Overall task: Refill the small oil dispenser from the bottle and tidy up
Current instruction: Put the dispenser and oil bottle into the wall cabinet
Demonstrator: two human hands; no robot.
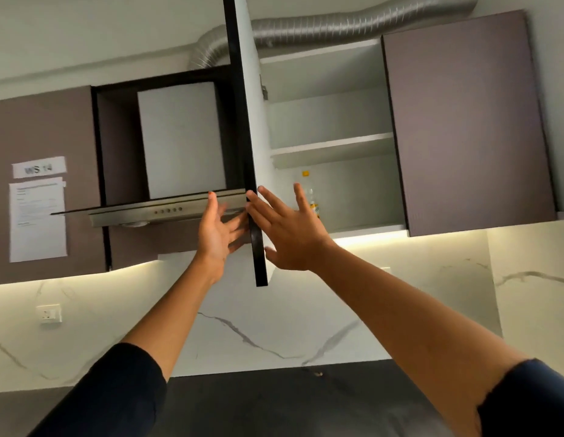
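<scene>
Behind right hand [290, 234], on lowest cupboard shelf: bottle [311, 197], yellow cap, upright. Both hands spread, empty; left hand [216, 230] beside door edge [254, 197]. Clear plastic, probably light, slick; grip mid-body.

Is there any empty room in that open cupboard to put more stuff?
Yes. The middle shelf looks bare from side wall to side wall. The bottom shelf is free to the right of the oil bottle. It is crowded only at the left, where the right hand reaches beside the open door.
</scene>
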